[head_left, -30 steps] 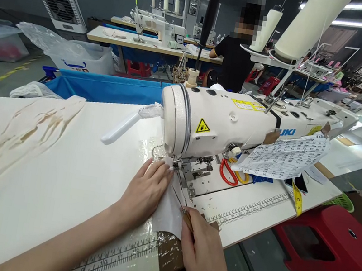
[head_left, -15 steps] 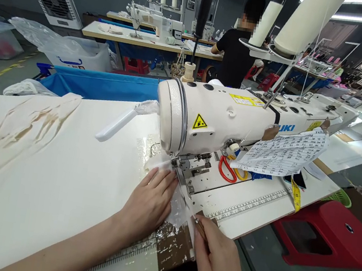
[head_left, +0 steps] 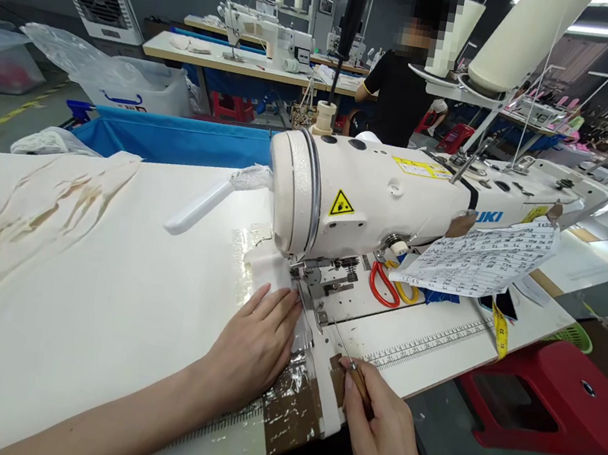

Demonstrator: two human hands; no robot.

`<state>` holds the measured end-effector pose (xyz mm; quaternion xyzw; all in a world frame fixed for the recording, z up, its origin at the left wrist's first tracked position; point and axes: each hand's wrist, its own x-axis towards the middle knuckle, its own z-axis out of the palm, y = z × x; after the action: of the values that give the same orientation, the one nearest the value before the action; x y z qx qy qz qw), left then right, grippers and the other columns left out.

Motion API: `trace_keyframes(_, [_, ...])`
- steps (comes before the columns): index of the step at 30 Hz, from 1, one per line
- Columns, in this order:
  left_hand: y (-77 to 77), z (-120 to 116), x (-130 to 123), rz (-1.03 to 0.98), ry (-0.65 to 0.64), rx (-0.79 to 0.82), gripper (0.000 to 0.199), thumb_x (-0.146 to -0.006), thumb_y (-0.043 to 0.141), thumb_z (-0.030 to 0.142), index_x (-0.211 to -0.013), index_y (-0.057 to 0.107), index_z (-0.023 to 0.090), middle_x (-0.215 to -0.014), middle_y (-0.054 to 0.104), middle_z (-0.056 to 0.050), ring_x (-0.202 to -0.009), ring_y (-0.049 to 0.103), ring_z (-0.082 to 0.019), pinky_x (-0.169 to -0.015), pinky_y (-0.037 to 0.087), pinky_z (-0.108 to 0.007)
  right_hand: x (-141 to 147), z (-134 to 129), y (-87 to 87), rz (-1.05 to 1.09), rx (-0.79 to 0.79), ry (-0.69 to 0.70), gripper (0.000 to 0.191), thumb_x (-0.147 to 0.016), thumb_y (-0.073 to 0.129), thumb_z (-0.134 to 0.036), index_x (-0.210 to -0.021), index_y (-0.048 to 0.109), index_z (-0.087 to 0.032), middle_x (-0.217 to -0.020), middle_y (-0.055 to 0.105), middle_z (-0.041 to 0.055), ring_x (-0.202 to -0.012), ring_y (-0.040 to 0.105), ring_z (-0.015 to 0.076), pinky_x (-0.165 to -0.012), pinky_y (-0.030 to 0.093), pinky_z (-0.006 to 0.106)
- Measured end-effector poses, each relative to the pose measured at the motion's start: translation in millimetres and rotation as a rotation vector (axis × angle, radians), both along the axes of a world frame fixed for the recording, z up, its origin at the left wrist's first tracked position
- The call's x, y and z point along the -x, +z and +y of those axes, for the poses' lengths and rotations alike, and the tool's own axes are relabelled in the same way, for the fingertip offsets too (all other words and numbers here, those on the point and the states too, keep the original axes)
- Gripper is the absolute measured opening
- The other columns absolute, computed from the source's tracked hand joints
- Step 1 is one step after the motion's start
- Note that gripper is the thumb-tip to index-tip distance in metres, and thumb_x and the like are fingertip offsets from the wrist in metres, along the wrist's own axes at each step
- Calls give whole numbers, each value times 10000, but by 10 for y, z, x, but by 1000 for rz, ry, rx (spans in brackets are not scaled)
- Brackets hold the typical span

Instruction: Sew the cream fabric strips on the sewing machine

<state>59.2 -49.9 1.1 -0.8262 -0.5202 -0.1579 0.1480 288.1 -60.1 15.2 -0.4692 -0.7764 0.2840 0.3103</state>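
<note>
My left hand [head_left: 254,343] lies flat, fingers stretched toward the needle area of the white sewing machine [head_left: 366,199]. Under and beside its fingertips is thin white fabric [head_left: 267,269]. A white strip [head_left: 325,388] runs from near the presser foot down over the table's front edge, between my hands. In my right hand [head_left: 390,433] is an awl [head_left: 362,390], gripped by its wooden handle. Its thin metal point is directed up and left toward the machine plate, just right of the strip. My left palm hides part of the fabric.
Red-handled scissors [head_left: 384,286] lie beneath the machine arm, near a handwritten sheet [head_left: 478,255] and yellow tape measure [head_left: 500,332]. Cream fabric [head_left: 53,211] spreads over the table's left. A red stool [head_left: 559,399] stands at right. A person [head_left: 400,93] sits beyond the machine.
My right hand has moved slightly right and down, away from the strip, and the awl's metal shaft now shows clearly. My left hand stays almost in place. The view has shifted slightly.
</note>
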Motion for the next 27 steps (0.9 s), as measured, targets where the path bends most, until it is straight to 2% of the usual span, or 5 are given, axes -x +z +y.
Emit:
trace_keyframes(16, [24, -40, -37, -4, -16, 37, 437, -1000, 321, 252, -1312, 556, 55, -1333, 594, -173, -1281, 514, -292, -1143, 331, -477, -26, 4, -32, 16, -51, -3, 214, -1031, 430, -267, -1063, 639, -241, -840, 697, 13, -709, 666, 154, -666, 536, 179])
trace_keyframes(22, [28, -4, -24, 14, -6, 57, 447, -996, 325, 255, -1318, 555, 46, -1354, 582, -175, -1286, 512, -304, -1137, 348, -481, -54, -32, -91, 133, 51, -32, 231, -1025, 496, -339, -1194, 628, -252, -1014, 739, 46, -900, 725, 171, -742, 567, 171])
trace_keyframes(25, [14, 30, -9, 8, 3, 49, 453, -998, 315, 257, -1314, 554, 37, -1348, 586, -179, -1274, 520, -307, -1129, 360, -482, -11, -72, -47, 169, 117, -123, 320, -1023, 506, -378, -1311, 565, -251, -1057, 731, 60, -940, 723, 177, -727, 582, 177])
trace_keyframes(27, [-2, 55, -1, -4, 9, 42, 453, -1002, 311, 260, -1312, 550, 32, -1350, 581, -184, -1282, 510, -309, -1129, 361, -482, 38, -76, -6, 175, 88, -120, 319, -1036, 479, -351, -1332, 548, -256, -1071, 714, 65, -998, 704, 187, -756, 582, 196])
